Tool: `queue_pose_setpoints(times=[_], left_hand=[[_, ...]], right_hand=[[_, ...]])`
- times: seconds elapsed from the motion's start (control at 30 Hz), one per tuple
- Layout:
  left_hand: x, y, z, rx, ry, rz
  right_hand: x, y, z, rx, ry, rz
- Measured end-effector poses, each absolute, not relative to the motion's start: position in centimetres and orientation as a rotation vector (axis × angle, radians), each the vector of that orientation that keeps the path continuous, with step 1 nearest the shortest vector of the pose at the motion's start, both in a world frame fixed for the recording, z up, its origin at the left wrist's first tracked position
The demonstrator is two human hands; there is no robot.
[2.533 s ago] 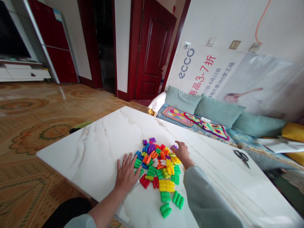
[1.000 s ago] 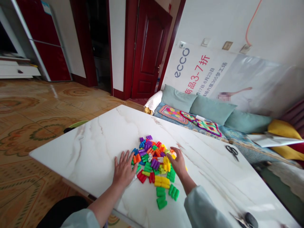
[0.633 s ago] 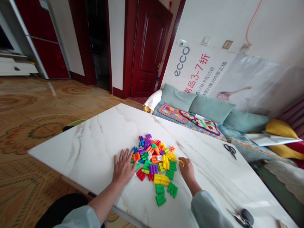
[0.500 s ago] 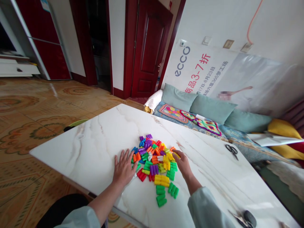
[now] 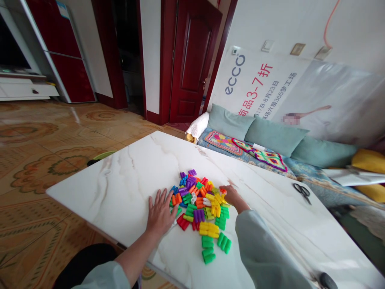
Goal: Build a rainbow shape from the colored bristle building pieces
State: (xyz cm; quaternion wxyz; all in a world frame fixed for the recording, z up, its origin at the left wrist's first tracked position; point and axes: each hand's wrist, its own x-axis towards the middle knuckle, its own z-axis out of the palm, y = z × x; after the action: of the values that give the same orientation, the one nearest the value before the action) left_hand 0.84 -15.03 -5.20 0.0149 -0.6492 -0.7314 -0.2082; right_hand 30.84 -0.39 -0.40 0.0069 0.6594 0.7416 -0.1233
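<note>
At the right side of the pile of coloured plastic pieces, I saw an orange piece at the right hand's fingertips (pinched or merely touched, I couldn't tell). The left hand lay flat, fingers spread, beside the pile. The white tabletop stretched toward scissors near its edge.

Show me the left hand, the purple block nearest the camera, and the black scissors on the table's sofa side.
Left hand [image 5: 158,216]: head view, back of hand.
Purple block [image 5: 199,216]: head view, upper face.
Black scissors [image 5: 304,195]: head view, near the pivot.
</note>
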Motion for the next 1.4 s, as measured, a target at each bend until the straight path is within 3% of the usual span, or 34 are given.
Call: queue_pose_setpoints(times=[0.47, 0.9, 1.17, 1.4], left_hand=[[0.9, -15.1, -4.9, -2.025, -2.279, -0.661], [0.8, -15.0, -5.1, -2.021, -2.271, -0.672], [0.8, -15.0, -4.8, -2.035, -2.292, -0.659], [0.9, -14.9, -4.9, -2.038, -2.290, -0.664]], right_hand=[[32.0, -1.0, -0.2, 2.186, 2.161, -0.505], [30.9, -3.3, -0.2, 2.664, 2.364, -0.637], [25.3, -4.1, 0.9, 2.397, 2.694, -1.052], [29.8, -5.6, 2.4, 2.357, 2.673, -0.876]])
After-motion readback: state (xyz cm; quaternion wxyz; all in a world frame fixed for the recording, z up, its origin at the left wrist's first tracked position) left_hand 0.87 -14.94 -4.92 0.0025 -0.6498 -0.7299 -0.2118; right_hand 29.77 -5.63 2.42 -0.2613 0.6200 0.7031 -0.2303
